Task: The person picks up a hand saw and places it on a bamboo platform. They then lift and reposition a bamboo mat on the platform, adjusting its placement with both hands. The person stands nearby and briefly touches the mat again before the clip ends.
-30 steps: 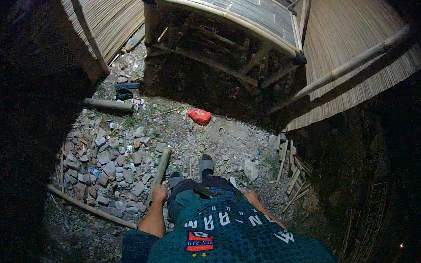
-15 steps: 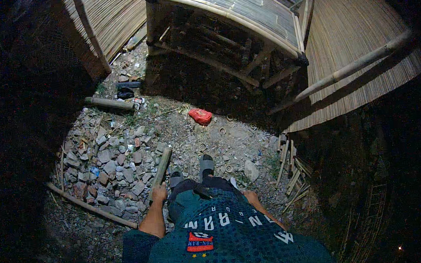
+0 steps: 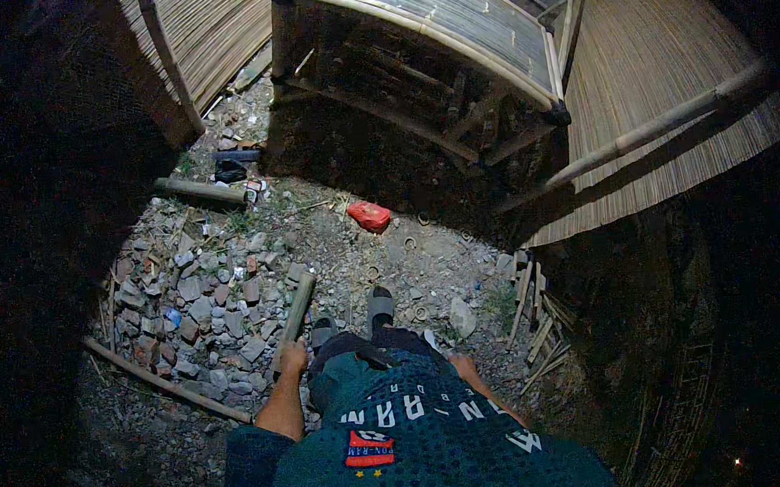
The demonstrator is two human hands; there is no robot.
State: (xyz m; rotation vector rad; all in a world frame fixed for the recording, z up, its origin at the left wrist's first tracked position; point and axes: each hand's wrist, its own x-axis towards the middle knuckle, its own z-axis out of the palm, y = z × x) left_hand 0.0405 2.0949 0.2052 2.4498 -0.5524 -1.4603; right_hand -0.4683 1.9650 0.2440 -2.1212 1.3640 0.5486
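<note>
My left hand (image 3: 292,357) is closed round the lower end of a short greenish-brown bamboo length (image 3: 298,306), which points up and slightly right beside my left foot. To the right of my body is my right hand (image 3: 460,363), its fingers curled and partly hidden by my shirt. A small pale, narrow thing (image 3: 430,338) shows just ahead of it, perhaps part of what it holds; its kind is not clear. My sandalled feet (image 3: 380,307) stand on gravelly ground between the hands.
Broken bricks and stones (image 3: 200,308) lie to the left, with a bamboo pole (image 3: 169,386) along their near side. A red plastic bag (image 3: 369,216) lies ahead. A bamboo bench (image 3: 429,28) stands beyond it. Split bamboo pieces (image 3: 539,310) are piled at right.
The view has shifted very slightly. Both hands and the bamboo length stay almost where they were.
</note>
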